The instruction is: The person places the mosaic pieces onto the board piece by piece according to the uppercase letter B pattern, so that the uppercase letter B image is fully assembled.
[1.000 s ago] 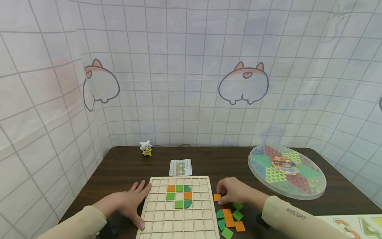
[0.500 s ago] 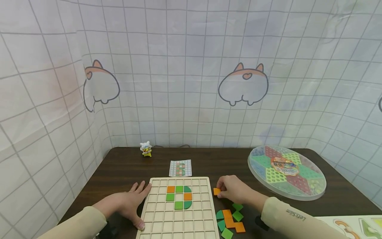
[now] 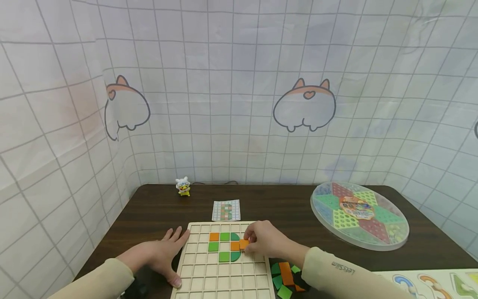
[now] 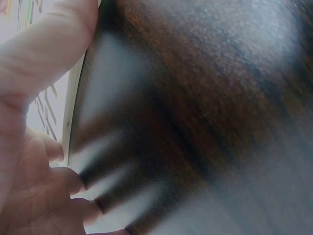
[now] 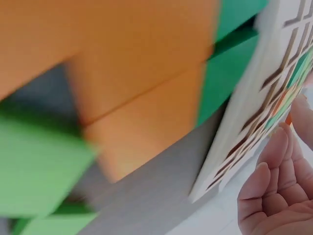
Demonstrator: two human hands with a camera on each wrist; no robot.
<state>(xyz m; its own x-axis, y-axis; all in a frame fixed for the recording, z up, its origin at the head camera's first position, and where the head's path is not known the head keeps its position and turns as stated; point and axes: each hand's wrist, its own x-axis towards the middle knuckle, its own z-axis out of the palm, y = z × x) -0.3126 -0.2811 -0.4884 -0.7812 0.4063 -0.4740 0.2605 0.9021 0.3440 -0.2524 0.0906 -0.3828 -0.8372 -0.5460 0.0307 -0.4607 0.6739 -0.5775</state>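
Observation:
My right hand [image 3: 269, 241] pinches an orange square tile [image 3: 244, 244] between thumb and fingertips over the wooden grid board [image 3: 217, 272]. That tile is just right of an orange square [image 3: 235, 246] set in the grid; whether it touches the board is unclear. Green squares [image 3: 213, 246], another orange square [image 3: 214, 236] and dark green rounded-corner tiles [image 3: 235, 256] lie in nearby cells. My left hand [image 3: 160, 254] rests at the board's left edge, fingers spread and thumb on the rim. The left wrist view shows this hand [image 4: 44, 54] beside the board's side and the dark table.
Loose orange [image 3: 286, 274] and green tiles [image 3: 284, 292] lie right of the board, partly under my right forearm. Behind the board lies a printed pattern card [image 3: 226, 210]. A small figurine [image 3: 183, 186] and a round Chinese checkers board [image 3: 359, 216] stand farther back on the dark table [image 3: 276, 199].
My right hand has picked the orange tile off the table beside the board and carried it left over the grid. The left hand has stayed in place.

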